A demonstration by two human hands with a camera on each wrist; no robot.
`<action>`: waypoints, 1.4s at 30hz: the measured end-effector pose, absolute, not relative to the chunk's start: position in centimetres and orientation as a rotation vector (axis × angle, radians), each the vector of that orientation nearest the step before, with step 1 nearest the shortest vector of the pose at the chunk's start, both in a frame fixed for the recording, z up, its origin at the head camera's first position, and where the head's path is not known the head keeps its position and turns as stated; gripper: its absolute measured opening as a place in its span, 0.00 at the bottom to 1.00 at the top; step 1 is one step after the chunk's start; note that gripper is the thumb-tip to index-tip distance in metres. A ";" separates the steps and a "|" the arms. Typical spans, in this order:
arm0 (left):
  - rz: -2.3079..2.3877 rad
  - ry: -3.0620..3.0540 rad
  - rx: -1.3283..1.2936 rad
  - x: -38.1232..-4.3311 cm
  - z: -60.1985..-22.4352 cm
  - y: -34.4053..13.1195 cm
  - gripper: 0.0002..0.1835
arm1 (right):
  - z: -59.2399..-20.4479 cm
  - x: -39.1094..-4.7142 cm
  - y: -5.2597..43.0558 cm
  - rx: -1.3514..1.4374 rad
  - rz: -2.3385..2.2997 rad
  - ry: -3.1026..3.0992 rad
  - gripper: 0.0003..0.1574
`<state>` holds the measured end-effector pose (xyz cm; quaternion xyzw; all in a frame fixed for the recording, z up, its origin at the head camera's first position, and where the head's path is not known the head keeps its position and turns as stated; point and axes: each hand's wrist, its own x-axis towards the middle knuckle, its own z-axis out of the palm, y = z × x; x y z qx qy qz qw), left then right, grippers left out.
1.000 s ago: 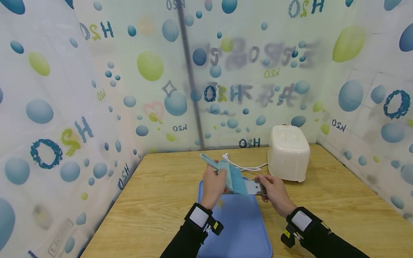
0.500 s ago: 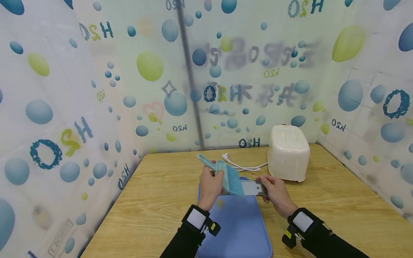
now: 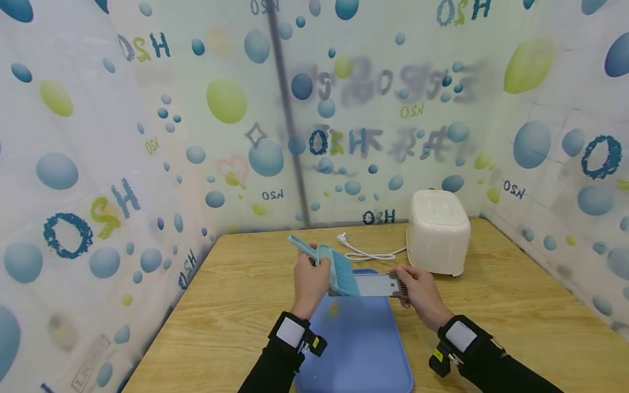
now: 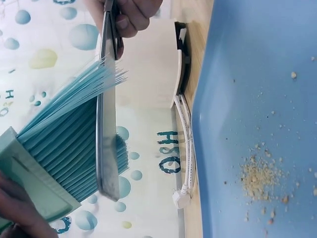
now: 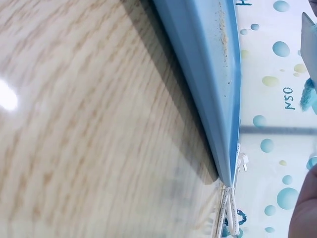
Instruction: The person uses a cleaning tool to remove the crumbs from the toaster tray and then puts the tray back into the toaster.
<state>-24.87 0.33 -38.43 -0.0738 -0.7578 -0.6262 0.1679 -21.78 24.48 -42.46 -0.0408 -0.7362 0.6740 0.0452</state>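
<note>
Above the table (image 3: 231, 305), left hand (image 3: 310, 285) grips brush (image 3: 342, 274), right hand (image 3: 423, 297) pinches flat panel (image 3: 376, 285).

On the bench (image 3: 236, 295) in front of you sits the tray (image 3: 363, 344), with crumbs (image 4: 260, 178) in it. Above its far part, the brush (image 3: 342, 273) is in your left grip (image 3: 310, 281), touching the panel (image 3: 375, 285) in your right grip (image 3: 422, 293). The toaster (image 3: 437, 240) stands behind, to the right. Its cord (image 3: 380, 256) lies left of it. A curtain (image 3: 236, 71) hangs behind everything.

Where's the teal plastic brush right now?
In the head view, the teal brush is in the left hand, left of the glossy cream appliance, bristles touching the flat grey metal plate.
</note>
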 end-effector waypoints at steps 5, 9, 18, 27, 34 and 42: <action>-1.788 -2.143 -0.187 -25.0 -38.5 -0.3 0.21 | -42.3 -21.8 24.5 -0.117 2.062 -2.243 0.25; -1.754 -2.129 -0.187 -25.2 -38.6 -0.7 0.20 | -42.4 -21.8 24.5 -0.109 2.067 -2.240 0.25; -1.723 -2.103 -0.183 -25.6 -38.6 -1.5 0.17 | -42.6 -21.6 24.8 -0.110 2.060 -2.234 0.25; -1.615 -2.116 -0.144 -25.7 -38.4 -2.1 0.13 | -42.6 -21.6 25.0 -0.096 2.057 -2.218 0.25; -1.594 -2.130 -0.128 -25.6 -38.4 -2.6 0.12 | -42.5 -21.5 25.0 -0.099 2.060 -2.218 0.25; -1.647 -2.132 -0.151 -25.5 -38.2 -2.9 0.10 | -42.5 -21.5 25.0 -0.107 2.062 -2.227 0.26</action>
